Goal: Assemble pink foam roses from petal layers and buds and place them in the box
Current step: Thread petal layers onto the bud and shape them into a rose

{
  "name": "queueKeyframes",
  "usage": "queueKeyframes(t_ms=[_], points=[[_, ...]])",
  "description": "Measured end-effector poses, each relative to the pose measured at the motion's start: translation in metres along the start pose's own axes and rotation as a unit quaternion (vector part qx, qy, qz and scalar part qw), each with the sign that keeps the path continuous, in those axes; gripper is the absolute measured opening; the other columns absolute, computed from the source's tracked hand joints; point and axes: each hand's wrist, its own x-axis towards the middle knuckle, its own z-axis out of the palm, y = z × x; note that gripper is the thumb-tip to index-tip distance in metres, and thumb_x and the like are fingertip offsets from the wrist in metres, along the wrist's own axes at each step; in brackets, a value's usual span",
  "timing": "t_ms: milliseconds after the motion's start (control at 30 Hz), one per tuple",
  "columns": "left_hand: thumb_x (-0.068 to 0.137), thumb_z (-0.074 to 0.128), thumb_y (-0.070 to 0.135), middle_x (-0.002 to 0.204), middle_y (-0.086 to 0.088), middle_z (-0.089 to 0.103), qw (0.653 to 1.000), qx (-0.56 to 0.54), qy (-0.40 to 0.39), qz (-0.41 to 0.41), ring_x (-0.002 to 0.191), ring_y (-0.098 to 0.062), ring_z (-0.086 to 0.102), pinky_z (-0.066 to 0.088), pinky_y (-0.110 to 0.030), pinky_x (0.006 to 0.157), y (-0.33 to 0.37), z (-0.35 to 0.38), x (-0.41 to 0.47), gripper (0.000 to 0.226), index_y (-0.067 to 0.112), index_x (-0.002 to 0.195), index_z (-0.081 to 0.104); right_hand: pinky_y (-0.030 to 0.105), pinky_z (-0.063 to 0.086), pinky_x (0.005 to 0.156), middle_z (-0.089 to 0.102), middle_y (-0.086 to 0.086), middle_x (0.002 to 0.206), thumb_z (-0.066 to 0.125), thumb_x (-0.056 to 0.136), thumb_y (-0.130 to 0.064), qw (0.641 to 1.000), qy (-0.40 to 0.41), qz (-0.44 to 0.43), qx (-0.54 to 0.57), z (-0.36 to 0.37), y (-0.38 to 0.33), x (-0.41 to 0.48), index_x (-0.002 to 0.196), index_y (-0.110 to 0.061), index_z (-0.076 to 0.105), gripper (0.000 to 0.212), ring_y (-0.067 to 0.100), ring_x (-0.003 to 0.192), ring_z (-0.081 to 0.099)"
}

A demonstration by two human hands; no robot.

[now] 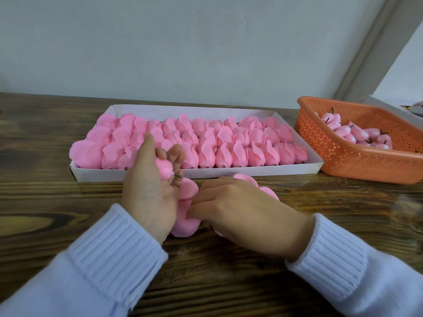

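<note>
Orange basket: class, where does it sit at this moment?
In the head view, the basket sits far right on the table, beside the right end of the box, holding buds.

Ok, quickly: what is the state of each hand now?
Left hand: grips a pink foam rosebud with a green stem.
Right hand: pinches the flat pink foam petal layer on the wooden table.
</note>
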Motion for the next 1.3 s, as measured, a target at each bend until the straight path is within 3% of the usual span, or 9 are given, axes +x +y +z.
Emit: queueKeyframes(t_ms=[100, 233, 467, 667, 800, 933, 1033, 1167, 1300], points=[[0.094, 0.052, 0.044, 0.057, 0.008, 0.065, 1.000, 0.002, 0.002, 0.001, 0.061, -0.004, 0.065, 0.039, -0.024, 0.070, -0.0001, -0.0001, -0.0004, 0.044, 0.022, 0.056, 0.043, 0.032, 0.040, 0.083, 0.065, -0.005, 0.093, 0.030, 0.078, -0.018, 1.000, -0.002, 0.000, -0.001, -0.0002, 0.0005, 0.0003, 0.091, -0.017, 0.067, 0.039, 0.016, 0.093, 0.054], [0.094, 0.052, 0.044, 0.058, 0.009, 0.065, 1.000, 0.006, 0.003, 0.004, 0.059, -0.004, 0.066, 0.041, -0.025, 0.072, -0.0002, 0.0000, -0.0009, 0.043, 0.022, 0.057, 0.044, 0.035, 0.041, 0.079, 0.063, -0.005, 0.088, 0.048, 0.083, -0.012, 1.000, -0.005, -0.002, -0.019, -0.0007, 0.0018, 0.0014, 0.088, -0.017, 0.066, 0.020, 0.017, 0.089, 0.053], [0.094, 0.053, 0.044, 0.056, 0.008, 0.065, 1.000, 0.008, 0.008, 0.011, 0.056, -0.004, 0.066, 0.041, -0.026, 0.071, 0.0001, 0.0014, -0.0015, 0.045, 0.022, 0.055, 0.045, 0.034, 0.042, 0.075, 0.064, -0.004, 0.082, 0.063, 0.076, -0.003, 1.000, -0.009, -0.009, 0.005, -0.0009, 0.0075, 0.0013, 0.084, -0.013, 0.070, 0.014, 0.017, 0.084, 0.054], [0.094, 0.051, 0.043, 0.055, 0.009, 0.064, 1.000, 0.010, 0.006, 0.011, 0.055, -0.004, 0.064, 0.040, -0.026, 0.070, 0.0002, 0.0023, -0.0024, 0.045, 0.022, 0.056, 0.043, 0.033, 0.041, 0.083, 0.066, -0.006, 0.093, 0.049, 0.097, -0.020, 1.000, -0.006, -0.015, 0.002, 0.0006, 0.0067, 0.0014, 0.093, -0.016, 0.069, 0.021, 0.017, 0.092, 0.054], [0.095, 0.051, 0.042, 0.055, 0.009, 0.064, 1.000, 0.010, 0.005, 0.009, 0.059, -0.005, 0.063, 0.040, -0.026, 0.072, 0.0007, 0.0029, -0.0030, 0.044, 0.022, 0.056, 0.043, 0.035, 0.042, 0.078, 0.065, -0.006, 0.084, 0.058, 0.086, -0.009, 1.000, -0.002, -0.010, 0.001, 0.0006, 0.0074, 0.0014, 0.088, -0.016, 0.069, 0.013, 0.017, 0.087, 0.054], [0.094, 0.052, 0.043, 0.055, 0.009, 0.063, 1.000, 0.009, 0.007, 0.008, 0.062, -0.007, 0.063, 0.040, -0.026, 0.073, 0.0002, 0.0027, -0.0028, 0.044, 0.022, 0.057, 0.043, 0.035, 0.042, 0.082, 0.066, -0.005, 0.091, 0.052, 0.094, -0.016, 1.000, 0.001, -0.015, 0.010, 0.0001, 0.0073, 0.0009, 0.093, -0.015, 0.069, 0.017, 0.018, 0.091, 0.055], [0.094, 0.052, 0.043, 0.055, 0.008, 0.064, 1.000, 0.011, 0.006, 0.008, 0.061, -0.006, 0.063, 0.040, -0.026, 0.071, -0.0005, 0.0022, -0.0025, 0.044, 0.022, 0.056, 0.043, 0.036, 0.043, 0.079, 0.065, -0.005, 0.084, 0.058, 0.086, -0.008, 1.000, 0.006, -0.015, 0.007, 0.0002, 0.0069, 0.0010, 0.088, -0.015, 0.069, 0.013, 0.018, 0.086, 0.054], [0.093, 0.054, 0.043, 0.055, 0.008, 0.064, 1.000, 0.010, 0.003, 0.008, 0.057, -0.005, 0.065, 0.040, -0.025, 0.069, -0.0007, 0.0015, -0.0020, 0.044, 0.022, 0.056, 0.045, 0.037, 0.042, 0.081, 0.067, -0.003, 0.088, 0.053, 0.095, -0.017, 0.999, 0.021, -0.021, 0.017, 0.0010, 0.0071, 0.0012, 0.089, -0.013, 0.069, 0.018, 0.020, 0.089, 0.056], [0.093, 0.054, 0.042, 0.055, 0.008, 0.063, 1.000, 0.011, -0.002, 0.009, 0.055, -0.004, 0.065, 0.039, -0.025, 0.067, -0.0009, 0.0012, -0.0013, 0.045, 0.022, 0.055, 0.044, 0.036, 0.043, 0.078, 0.065, -0.005, 0.080, 0.062, 0.080, -0.006, 1.000, 0.008, -0.013, 0.002, 0.0008, 0.0073, 0.0009, 0.085, -0.015, 0.069, 0.012, 0.018, 0.085, 0.056]])
